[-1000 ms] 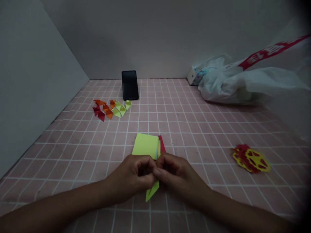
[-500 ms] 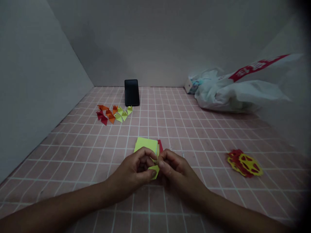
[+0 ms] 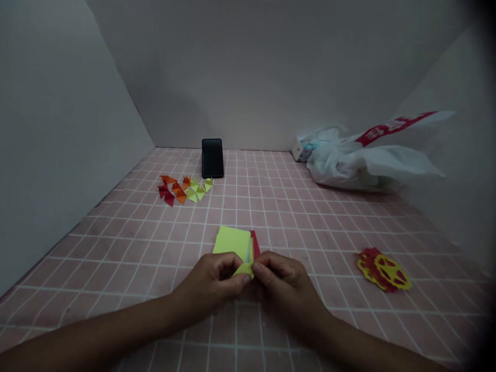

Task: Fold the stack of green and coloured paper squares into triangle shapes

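A small folded piece of yellow-green paper [image 3: 243, 269] is pinched between both hands at the front middle of the table. My left hand [image 3: 217, 276] grips its left side with thumb and fingers. At its right end, my right hand [image 3: 281, 276] closes thumb and forefinger on the paper's edge. Just beyond the hands lies a stack of yellow-green paper sheets [image 3: 232, 241], with a red sheet [image 3: 256, 245] showing at its right side. The fingers hide the near part of the stack.
Several folded paper pieces in red, orange [image 3: 179, 194] and yellow [image 3: 199, 191] lie at the far left. A black phone [image 3: 212, 158] leans behind them. Red and yellow paper cut-outs [image 3: 387, 269] lie at right. A white plastic bag [image 3: 349, 165] and a small box [image 3: 300, 150] stand at back right.
My left fingers have come down onto the folded paper, which now lies flatter between both hands. The whole view has shifted slightly, with the background lower in the picture.
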